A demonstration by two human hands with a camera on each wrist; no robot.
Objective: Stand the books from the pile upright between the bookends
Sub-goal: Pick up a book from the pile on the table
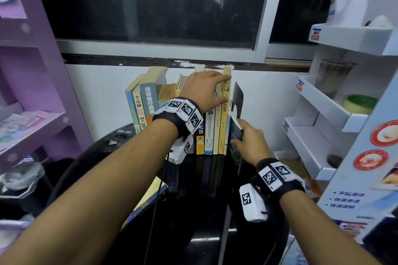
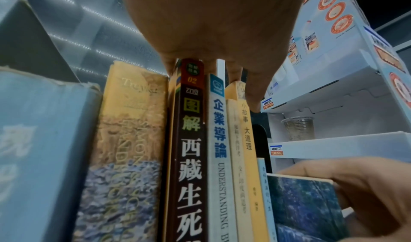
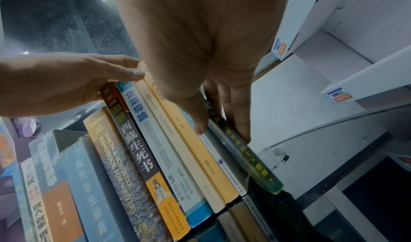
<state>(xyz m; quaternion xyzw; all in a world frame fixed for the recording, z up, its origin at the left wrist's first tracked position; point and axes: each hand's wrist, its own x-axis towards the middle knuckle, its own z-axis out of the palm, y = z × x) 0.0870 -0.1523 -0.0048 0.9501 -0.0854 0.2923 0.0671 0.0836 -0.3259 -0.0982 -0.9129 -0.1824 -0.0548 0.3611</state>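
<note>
A row of upright books (image 1: 209,135) stands on the black round table (image 1: 193,232), ending at a tall yellow book (image 1: 224,126). My left hand (image 1: 224,86) rests on the tops of these books, fingers straight, thumb down the yellow spine (image 2: 246,140). My right hand (image 1: 241,133) grips a small dark blue-green book (image 1: 234,135), upright, in the gap between a thin pale book beside the yellow one and the black bookend (image 1: 238,94). The right wrist view shows thumb and fingers on either side of the small book (image 3: 251,163). Its cover also appears in the left wrist view (image 2: 304,205).
Several thicker books (image 1: 146,103) lean at the row's left end. Another book (image 1: 148,200) lies flat near the table's front left. A purple shelf unit (image 1: 32,92) is at the left. A white cardboard display shelf (image 1: 323,114) is close on the right. A wall and window are behind.
</note>
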